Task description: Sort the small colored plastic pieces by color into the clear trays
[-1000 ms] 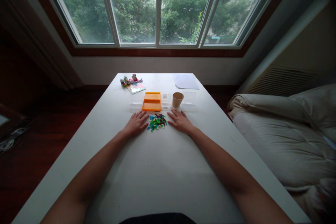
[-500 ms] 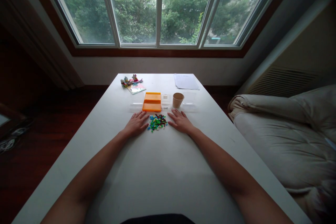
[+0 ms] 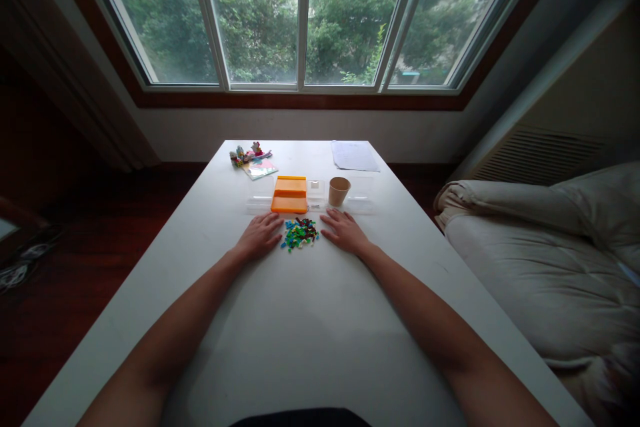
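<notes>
On the far left, some pale cables [image 3: 17,273] lie on the dark red floor [image 3: 95,260], well apart from the white table [image 3: 305,327]. At the left of the far end of this table there is a cluster of small colourful figures [image 3: 243,156], and just in front of it lies a flat pastel card [image 3: 261,169]. Nearer, the left hand [image 3: 259,235] rests on the tabletop with the palm down, open and with its fingers slightly spread; it has hold of nothing. Beyond its fingertips is a transparent tray [image 3: 259,203], and beside this an orange case [image 3: 289,197], which stands between the hands and the card. The pile of small bricks [image 3: 300,233], green, blue, dark brown and some pale, lies between the two hands, just in front of the orange case. To the right of the case there is a small clear box [image 3: 315,188], then an upright brown paper cup [image 3: 339,191], which stands directly behind the fingers of the right hand [image 3: 345,232] and partly covers another transparent tray [image 3: 361,195]. This hand is also flat, open, and holds nothing. Farther away lie white papers [image 3: 355,155], and at the right edge, beside the table, is a pale sofa [image 3: 535,267].
</notes>
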Demonstrator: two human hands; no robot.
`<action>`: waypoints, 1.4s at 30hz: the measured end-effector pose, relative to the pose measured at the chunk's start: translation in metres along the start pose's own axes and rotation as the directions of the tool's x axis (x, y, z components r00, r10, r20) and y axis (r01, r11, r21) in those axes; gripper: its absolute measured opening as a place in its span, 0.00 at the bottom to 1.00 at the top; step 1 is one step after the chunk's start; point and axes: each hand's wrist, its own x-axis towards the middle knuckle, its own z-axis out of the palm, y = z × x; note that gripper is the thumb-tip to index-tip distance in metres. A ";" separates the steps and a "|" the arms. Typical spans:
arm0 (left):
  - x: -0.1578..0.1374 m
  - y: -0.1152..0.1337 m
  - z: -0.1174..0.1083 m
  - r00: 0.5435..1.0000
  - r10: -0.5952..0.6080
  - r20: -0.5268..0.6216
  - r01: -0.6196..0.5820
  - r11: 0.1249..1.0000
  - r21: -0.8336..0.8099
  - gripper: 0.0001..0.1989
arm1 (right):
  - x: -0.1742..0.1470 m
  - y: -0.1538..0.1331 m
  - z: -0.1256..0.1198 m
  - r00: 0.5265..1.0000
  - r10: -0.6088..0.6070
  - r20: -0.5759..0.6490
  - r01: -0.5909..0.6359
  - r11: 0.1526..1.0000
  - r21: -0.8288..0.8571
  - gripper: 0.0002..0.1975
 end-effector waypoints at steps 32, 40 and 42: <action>0.068 -0.012 0.001 0.917 -0.322 -0.236 0.333 0.943 0.006 0.15 | 0.061 0.045 0.003 0.778 0.506 -0.373 -0.451 0.863 0.229 0.18; 0.064 -0.008 0.003 0.897 -0.365 -0.250 0.377 0.926 0.001 0.15 | 0.051 0.043 0.009 0.755 0.495 -0.430 -0.433 0.869 0.241 0.16; 0.063 -0.006 0.004 0.895 -0.363 -0.260 0.378 0.926 0.010 0.15 | 0.047 0.041 0.011 0.763 0.489 -0.424 -0.434 0.872 0.225 0.15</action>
